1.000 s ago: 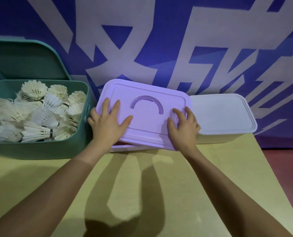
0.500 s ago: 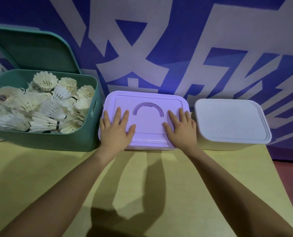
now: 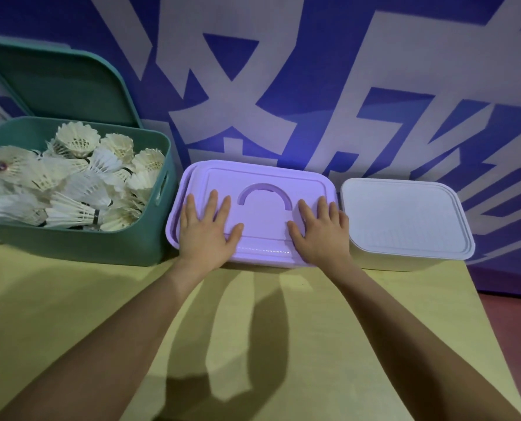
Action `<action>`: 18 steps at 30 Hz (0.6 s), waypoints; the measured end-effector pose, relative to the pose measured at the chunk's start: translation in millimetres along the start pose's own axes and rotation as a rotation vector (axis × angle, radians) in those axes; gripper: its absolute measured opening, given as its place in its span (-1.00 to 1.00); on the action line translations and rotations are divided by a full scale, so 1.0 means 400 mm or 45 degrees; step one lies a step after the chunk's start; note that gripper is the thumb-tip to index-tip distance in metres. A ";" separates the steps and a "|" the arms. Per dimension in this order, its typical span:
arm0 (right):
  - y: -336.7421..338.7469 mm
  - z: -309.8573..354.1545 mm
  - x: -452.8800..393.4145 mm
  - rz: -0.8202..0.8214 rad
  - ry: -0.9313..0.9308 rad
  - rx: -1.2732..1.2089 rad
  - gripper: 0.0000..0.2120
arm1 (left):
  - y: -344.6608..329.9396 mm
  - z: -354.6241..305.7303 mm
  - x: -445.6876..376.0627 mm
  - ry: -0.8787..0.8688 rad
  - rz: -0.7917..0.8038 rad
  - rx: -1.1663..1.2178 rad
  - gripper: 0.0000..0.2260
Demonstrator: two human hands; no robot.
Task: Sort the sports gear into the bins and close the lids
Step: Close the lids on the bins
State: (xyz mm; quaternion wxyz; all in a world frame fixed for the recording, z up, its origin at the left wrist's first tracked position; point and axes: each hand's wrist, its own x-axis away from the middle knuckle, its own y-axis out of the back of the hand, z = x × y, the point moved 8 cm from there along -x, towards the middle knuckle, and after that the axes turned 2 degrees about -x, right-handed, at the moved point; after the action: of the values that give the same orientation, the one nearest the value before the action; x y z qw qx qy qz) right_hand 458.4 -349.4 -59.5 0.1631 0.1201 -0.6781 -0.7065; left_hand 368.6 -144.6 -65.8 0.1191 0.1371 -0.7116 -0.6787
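Your left hand (image 3: 206, 230) and right hand (image 3: 320, 232) press flat, fingers spread, hiding the purple lid (image 3: 259, 214)'s front corners; its bin's contents are unseen.

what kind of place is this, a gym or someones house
Probably a sports hall or club storeroom, not a home. A green bin is heaped with badminton shuttlecocks, lidded bins line a plain table, and behind hangs a big blue banner with large printed characters.

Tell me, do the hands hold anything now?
Nothing is gripped. Left hand and right hand press flat on the purple plastic lid, beside its arched handle.
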 end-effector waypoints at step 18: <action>-0.013 0.019 0.119 -0.144 0.489 -0.440 -0.51 | 0.014 -0.058 0.090 -0.616 -0.247 0.217 -0.46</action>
State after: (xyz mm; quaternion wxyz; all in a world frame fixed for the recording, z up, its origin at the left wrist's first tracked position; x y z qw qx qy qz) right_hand 411.2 -361.0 -61.6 0.2670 0.2600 -0.4961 -0.7842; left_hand 342.9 -178.9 -59.5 -0.1320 0.0481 -0.7574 -0.6377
